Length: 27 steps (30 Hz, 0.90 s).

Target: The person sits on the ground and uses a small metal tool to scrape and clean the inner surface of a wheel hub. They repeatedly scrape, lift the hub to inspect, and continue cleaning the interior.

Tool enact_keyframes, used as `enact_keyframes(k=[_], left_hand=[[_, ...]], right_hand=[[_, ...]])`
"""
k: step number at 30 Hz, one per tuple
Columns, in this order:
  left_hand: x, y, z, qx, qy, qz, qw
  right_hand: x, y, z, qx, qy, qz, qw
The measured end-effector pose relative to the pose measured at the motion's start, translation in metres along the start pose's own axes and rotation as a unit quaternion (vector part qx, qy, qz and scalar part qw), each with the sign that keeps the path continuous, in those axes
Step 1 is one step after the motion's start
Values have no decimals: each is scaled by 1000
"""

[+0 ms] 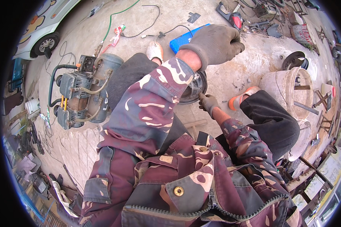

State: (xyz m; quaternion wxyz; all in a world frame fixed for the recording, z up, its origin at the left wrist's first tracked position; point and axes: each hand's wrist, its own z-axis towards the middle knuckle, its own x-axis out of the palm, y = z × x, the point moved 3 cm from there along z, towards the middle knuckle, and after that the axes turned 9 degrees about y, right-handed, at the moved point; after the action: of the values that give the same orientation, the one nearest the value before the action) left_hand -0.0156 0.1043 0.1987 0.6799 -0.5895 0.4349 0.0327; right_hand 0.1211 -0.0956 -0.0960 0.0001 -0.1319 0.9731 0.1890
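My left hand [218, 45], in a grey-brown work glove, is raised in front of me with its fingers curled. Whatever is inside its grip, if anything, is hidden. Below it, between my legs, a dark round metal part [197, 86] like a motor housing or hub rests low near the ground, half covered by my left sleeve. My right hand [209, 104], also gloved, is closed at the near right edge of that part. A blue plastic case [181, 41] lies on the ground just beyond my left wrist.
An air compressor [83, 89] with a green hose stands to my left. At right is a dirty white bucket [288, 92], with a black ring-shaped part [294, 59] behind it. A red and black power tool [235, 19] lies far off. A parked vehicle [45, 26] stands far left.
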Motion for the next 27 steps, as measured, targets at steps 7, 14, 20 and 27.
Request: enact_keyframes(k=[7, 14, 20, 27], left_hand=[[2, 3, 0, -12, 8, -14, 1000], [2, 2, 0, -1, 6, -13, 1000], [1, 0, -1, 5, 11, 1, 1000], [1, 0, -2, -1, 19, -3, 1000]], right_hand=[[2, -10, 11, -17, 61, 118, 991], [4, -4, 4, 9, 87, 149, 985], [-1, 38, -40, -72, -79, -363, 926], [3, 51, -47, -68, -79, -435, 894]])
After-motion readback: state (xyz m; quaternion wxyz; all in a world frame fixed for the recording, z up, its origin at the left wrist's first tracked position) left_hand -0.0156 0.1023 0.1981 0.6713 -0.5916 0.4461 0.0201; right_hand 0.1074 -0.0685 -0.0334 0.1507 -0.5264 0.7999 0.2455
